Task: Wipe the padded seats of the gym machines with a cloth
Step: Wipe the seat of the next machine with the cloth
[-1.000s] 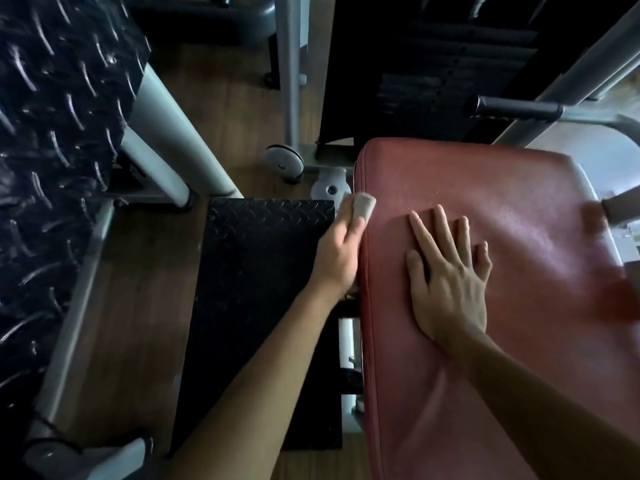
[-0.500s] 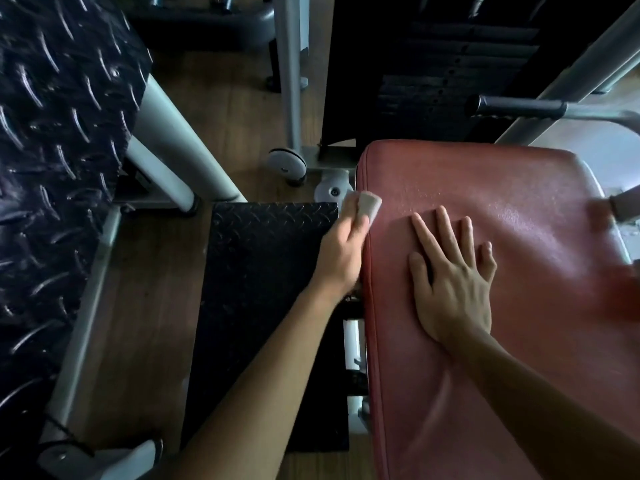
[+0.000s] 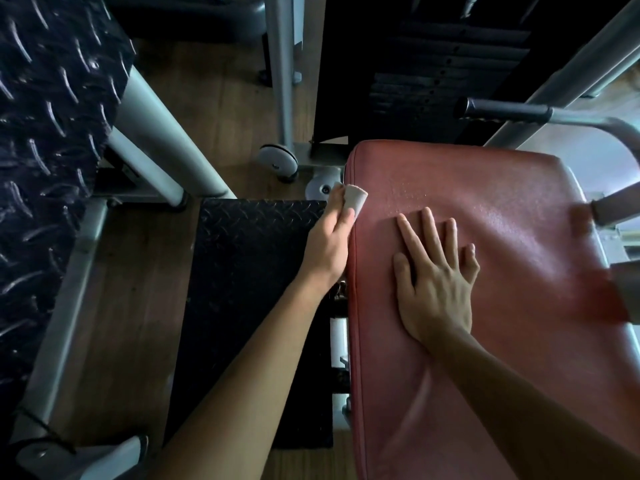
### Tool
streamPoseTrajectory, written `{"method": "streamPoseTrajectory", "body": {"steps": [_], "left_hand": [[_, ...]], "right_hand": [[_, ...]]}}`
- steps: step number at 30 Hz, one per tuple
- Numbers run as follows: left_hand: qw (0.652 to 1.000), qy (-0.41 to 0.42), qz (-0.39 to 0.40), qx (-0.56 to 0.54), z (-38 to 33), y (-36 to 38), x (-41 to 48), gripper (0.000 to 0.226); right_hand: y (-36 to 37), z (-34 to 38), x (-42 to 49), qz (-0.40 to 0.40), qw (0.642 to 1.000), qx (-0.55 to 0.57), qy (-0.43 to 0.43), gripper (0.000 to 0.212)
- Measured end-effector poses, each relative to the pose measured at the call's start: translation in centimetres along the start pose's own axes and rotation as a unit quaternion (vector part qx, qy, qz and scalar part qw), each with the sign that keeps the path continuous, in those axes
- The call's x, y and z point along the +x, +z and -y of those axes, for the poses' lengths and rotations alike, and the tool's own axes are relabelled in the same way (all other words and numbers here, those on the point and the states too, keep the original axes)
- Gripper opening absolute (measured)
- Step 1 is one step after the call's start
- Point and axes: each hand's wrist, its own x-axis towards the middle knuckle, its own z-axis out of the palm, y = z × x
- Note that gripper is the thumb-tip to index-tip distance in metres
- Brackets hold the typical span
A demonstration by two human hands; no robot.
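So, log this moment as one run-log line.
left hand grips cloth at red seat edge | right hand flat on red seat

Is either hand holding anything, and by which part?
The left hand pinches the pale cloth by its lower end, at the left edge of the red seat. The right hand lies flat on the seat, holding nothing.

Red padded seat [image 3: 536, 299]: right hand [image 3: 437, 292] lies flat on top, fingers spread; pale cloth [image 3: 355, 199] touches its left edge.
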Motion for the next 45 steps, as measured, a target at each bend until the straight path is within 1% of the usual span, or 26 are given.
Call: {"method": "streamPoseTrajectory", "body": {"steps": [2, 5, 8, 11, 15, 18, 23, 26, 28, 30, 31, 33, 35, 37, 39, 41, 42, 45], "left_hand": [[1.000, 0.004, -0.005, -0.011, -0.2, 0.2, 0.0, 0.052], [1.000, -0.001, 0.008, -0.024, 0.6, 0.2, -2.5, 0.051], [1.000, -0.001, 0.027, -0.011, 1.6, -0.1, -4.9, 0.052], [0.999, -0.008, 0.036, -0.005, 1.4, -0.1, -4.8, 0.053], [1.000, -0.024, -0.005, -0.011, -0.1, 0.6, -2.7, 0.055], [0.998, -0.040, -0.036, -0.026, -0.8, 1.4, -3.1, 0.049], [0.997, -0.058, -0.043, -0.029, -1.0, 1.1, -4.7, 0.046], [0.997, -0.057, -0.038, -0.028, -0.7, 0.9, -4.9, 0.047], [0.998, -0.050, -0.022, -0.018, -0.6, 0.7, -4.9, 0.049], [0.998, -0.043, -0.027, -0.023, -0.7, 0.5, -4.2, 0.053], [0.998, -0.038, -0.036, -0.023, -0.9, 0.4, -3.6, 0.054], [0.998, -0.027, -0.052, -0.007, -1.1, 0.2, -1.6, 0.053], [0.998, -0.019, -0.053, 0.019, -1.4, 0.3, 0.7, 0.049], [0.997, -0.013, -0.056, 0.046, -2.0, 0.3, 3.6, 0.046], [0.996, 0.011, -0.054, 0.064, -3.1, 0.6, 6.6, 0.047], [0.996, 0.030, -0.053, 0.064, -4.2, 1.1, 9.5, 0.044], [0.996, 0.025, -0.060, 0.061, -4.4, 1.3, 10.5, 0.041], [0.997, 0.013, -0.068, 0.029, -4.5, 1.5, 9.3, 0.040]], "right_hand": [[0.0, 0.0, 0.0, 0.001, 1.000, -0.001, -0.002, 0.056], [0.0, 0.0, 0.1, 0.004, 1.000, 0.000, -0.001, 0.056], [-0.1, 0.0, 0.1, 0.001, 1.000, 0.001, -0.001, 0.056], [-0.1, 0.0, 0.1, -0.001, 1.000, 0.006, -0.003, 0.056], [-0.1, -0.1, 0.0, -0.002, 1.000, 0.014, -0.006, 0.056], [-0.1, -0.1, 0.1, 0.004, 1.000, 0.022, -0.012, 0.055], [-0.6, 0.0, -0.1, 0.013, 0.999, 0.047, -0.009, 0.054], [-2.2, -0.4, 1.4, -0.025, 0.992, 0.118, 0.017, 0.043], [-3.4, -1.6, 4.1, -0.064, 0.985, 0.156, 0.039, 0.045], [-3.8, -3.2, 7.0, -0.075, 0.985, 0.149, 0.038, 0.051], [-3.5, -3.8, 8.0, -0.060, 0.988, 0.137, 0.031, 0.055], [-2.1, -4.3, 9.0, -0.027, 0.996, 0.078, 0.018, 0.064], [-1.1, -4.3, 9.0, -0.030, 0.999, 0.024, 0.021, 0.068], [-0.8, -4.3, 9.1, -0.042, 0.999, 0.017, 0.030, 0.069], [-0.8, -4.4, 9.1, -0.050, 0.998, 0.010, 0.027, 0.067], [-0.8, -4.4, 9.2, -0.056, 0.998, 0.006, 0.023, 0.066], [-0.8, -4.4, 9.3, -0.057, 0.998, 0.002, 0.023, 0.066], [-0.8, -4.3, 9.1, -0.049, 0.999, -0.011, 0.020, 0.066]]}}
